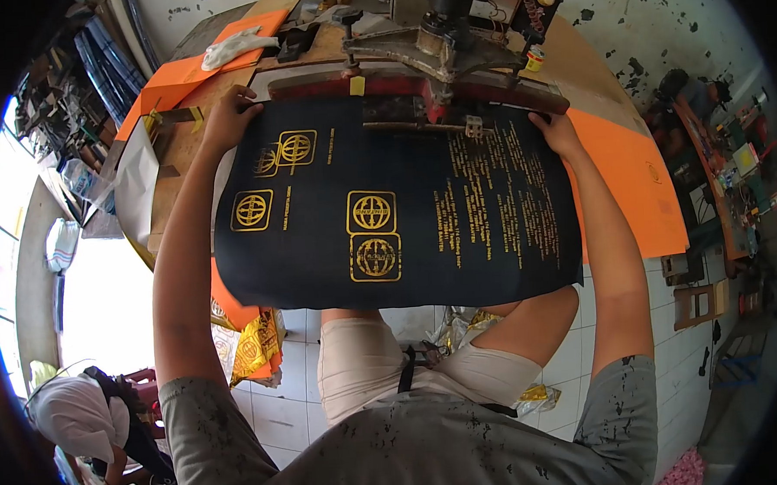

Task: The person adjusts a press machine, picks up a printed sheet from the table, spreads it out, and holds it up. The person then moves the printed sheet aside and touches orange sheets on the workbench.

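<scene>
A large black sheet (311, 246) with gold emblems and lines of gold lettering spreads across the front of the table and over my lap. Its far edge lies at the red-edged bed of a stamping press (445, 54), and part of the press covers the sheet's upper middle. My left hand (231, 119) grips the sheet at its far left corner, thumb and fingers bent at the edge. At the far right corner, my right hand (557, 133) pinches the other side. The sheet's near edge curves downward above my knees.
Orange sheets (630, 180) lie right of the press, with more orange sheet (161, 95) at the left under a white glove (237, 46). Gold foil scraps (259, 345) hang low at left. A bent-over person (79, 412) sits at lower left.
</scene>
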The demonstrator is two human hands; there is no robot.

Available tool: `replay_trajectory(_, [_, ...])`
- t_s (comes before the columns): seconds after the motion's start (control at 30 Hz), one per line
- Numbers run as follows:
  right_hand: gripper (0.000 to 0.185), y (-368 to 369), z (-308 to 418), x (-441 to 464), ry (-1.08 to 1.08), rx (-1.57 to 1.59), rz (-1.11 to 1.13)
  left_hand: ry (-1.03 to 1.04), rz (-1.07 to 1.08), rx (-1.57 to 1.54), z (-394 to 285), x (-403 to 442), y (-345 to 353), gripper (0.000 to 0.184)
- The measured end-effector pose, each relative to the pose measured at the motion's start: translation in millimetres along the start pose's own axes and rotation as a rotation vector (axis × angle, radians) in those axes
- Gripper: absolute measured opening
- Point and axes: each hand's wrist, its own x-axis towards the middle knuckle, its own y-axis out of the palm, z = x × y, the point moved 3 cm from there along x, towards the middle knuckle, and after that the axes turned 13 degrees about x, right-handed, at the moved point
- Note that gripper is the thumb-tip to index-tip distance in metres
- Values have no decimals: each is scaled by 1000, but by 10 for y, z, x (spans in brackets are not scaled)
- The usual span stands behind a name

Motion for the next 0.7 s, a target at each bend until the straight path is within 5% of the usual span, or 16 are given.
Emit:
replay_trajectory(0.1, [46,0,13,144,200,38,105,-13,-57,70,90,150,53,36])
replay_trajectory(0.17, [45,11,102,89,31,429,71,-39,-55,69,195,195,114,36])
replay_trajectory(0.37, [23,109,147,427,-132,117,173,-68,-117,92,322,358,112,33])
replay_trajectory(0.47, [18,131,168,468,-267,212,212,-54,-159,133,388,418,81,33])
replay_trajectory(0.57, [16,144,194,518,-80,328,232,-61,-168,145,415,459,71,33])
replay_trajectory(0.7, [25,179,88,557,-145,375,135,-87,-145,143,406,474,73,34])
